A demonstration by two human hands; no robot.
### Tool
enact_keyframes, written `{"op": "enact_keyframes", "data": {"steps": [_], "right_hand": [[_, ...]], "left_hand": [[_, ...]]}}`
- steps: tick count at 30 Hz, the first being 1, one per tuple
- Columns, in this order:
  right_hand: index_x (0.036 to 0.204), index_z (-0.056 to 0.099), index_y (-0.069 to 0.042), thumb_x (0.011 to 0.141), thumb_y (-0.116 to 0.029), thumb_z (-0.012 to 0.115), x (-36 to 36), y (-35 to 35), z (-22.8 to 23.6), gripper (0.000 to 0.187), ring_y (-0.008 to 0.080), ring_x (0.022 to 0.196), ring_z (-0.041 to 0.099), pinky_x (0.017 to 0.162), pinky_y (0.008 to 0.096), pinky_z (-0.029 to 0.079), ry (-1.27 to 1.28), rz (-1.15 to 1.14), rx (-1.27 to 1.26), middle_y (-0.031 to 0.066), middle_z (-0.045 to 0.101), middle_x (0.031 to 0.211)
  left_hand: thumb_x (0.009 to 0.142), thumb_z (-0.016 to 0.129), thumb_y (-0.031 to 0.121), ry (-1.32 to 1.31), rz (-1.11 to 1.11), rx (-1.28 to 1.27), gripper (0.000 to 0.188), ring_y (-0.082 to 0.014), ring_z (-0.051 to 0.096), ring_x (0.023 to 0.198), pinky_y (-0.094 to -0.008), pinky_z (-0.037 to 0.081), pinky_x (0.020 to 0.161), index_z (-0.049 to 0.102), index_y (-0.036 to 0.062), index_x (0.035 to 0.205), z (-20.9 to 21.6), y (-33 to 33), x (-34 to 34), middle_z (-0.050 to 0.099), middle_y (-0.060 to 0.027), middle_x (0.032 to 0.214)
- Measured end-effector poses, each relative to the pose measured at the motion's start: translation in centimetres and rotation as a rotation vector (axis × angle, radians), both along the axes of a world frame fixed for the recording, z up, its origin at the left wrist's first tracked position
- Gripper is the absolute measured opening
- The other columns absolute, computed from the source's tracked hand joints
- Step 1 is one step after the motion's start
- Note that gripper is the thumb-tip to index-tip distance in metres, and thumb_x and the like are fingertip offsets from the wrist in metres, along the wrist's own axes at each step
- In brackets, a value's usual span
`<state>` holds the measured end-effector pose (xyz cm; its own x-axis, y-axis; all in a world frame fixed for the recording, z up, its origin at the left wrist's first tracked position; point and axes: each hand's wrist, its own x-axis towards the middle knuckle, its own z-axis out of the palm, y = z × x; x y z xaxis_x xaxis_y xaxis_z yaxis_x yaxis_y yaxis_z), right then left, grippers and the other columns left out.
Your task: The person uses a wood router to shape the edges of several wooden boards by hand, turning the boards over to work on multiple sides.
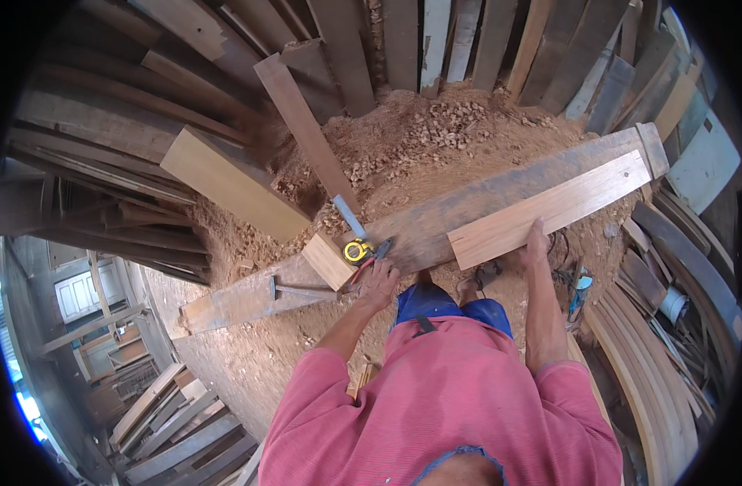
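Note:
My right hand point(538, 241) grips the near edge of a pale reddish wooden plank point(549, 206), which lies slantwise over the right part of the long bench beam point(436, 217). My left hand point(378, 283) rests on the bench in front of my waist, its fingers stretched toward a dark tool with red parts point(382, 249), perhaps pliers. Touching that tool is a yellow and black tape measure point(357, 252). A short pale wood block point(328, 261) sits just left of my fingers. Farther left lies a hammer point(302, 292). My left fingertips are partly hidden.
A thick pale board point(233, 185) and a narrow brown board point(306, 130) lean behind the bench. A blue-grey strip point(349, 216) lies near the tape measure. Wood shavings point(452, 125) cover the ground. Stacked planks stand all around, with curved boards point(638, 364) at the right.

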<state>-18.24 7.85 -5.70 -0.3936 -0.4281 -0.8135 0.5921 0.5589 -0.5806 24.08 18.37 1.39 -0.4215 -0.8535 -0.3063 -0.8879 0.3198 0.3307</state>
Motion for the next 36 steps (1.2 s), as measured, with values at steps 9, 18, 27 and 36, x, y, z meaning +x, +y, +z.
{"op": "enact_keyframes", "data": {"steps": [9,18,27,36], "right_hand": [[0.119,0.061,0.001,0.102,-0.043,0.058,-7.7,3.9,-4.1,0.047,0.0145,0.057,0.060,0.046,0.0269,0.047,0.665,0.863,-0.044,0.0074,0.063,0.079],[0.113,0.061,0.000,0.101,-0.040,0.061,1.2,2.3,2.2,0.042,0.0121,0.062,0.061,0.049,0.0262,0.049,0.128,0.543,0.078,0.0058,0.063,0.087],[0.125,0.057,0.004,0.100,-0.036,0.061,-3.4,6.4,0.9,0.047,0.0246,0.082,0.067,0.071,0.0374,0.055,0.688,0.541,0.073,0.0155,0.067,0.102],[0.128,0.062,0.004,0.103,-0.040,0.058,1.9,4.3,15.4,0.051,0.0160,0.089,0.065,0.084,0.0330,0.054,0.169,0.747,-0.489,0.0123,0.072,0.101]], "left_hand": [[0.083,0.074,0.053,-0.298,1.159,-0.068,0.104,-0.0464,0.037,0.138,-0.0559,0.029,0.116,0.024,-0.0023,0.155,-1.0,-5.3,1.7,0.035,-0.0311,0.150],[0.066,0.089,0.051,0.119,1.462,0.125,0.135,-0.0452,0.031,0.146,-0.0507,0.029,0.121,0.005,-0.0003,0.159,-10.5,-3.8,22.4,0.025,-0.0279,0.160],[0.066,0.089,0.028,0.159,1.008,-0.191,0.115,-0.0358,0.041,0.140,-0.0489,0.036,0.117,0.021,0.0062,0.157,8.0,-11.2,10.4,0.041,-0.0225,0.148],[0.074,0.071,0.028,1.845,0.781,1.221,0.088,-0.0363,0.060,0.125,-0.0506,0.046,0.110,0.038,-0.0022,0.151,11.5,-14.5,-10.9,0.059,-0.0217,0.137]]}}
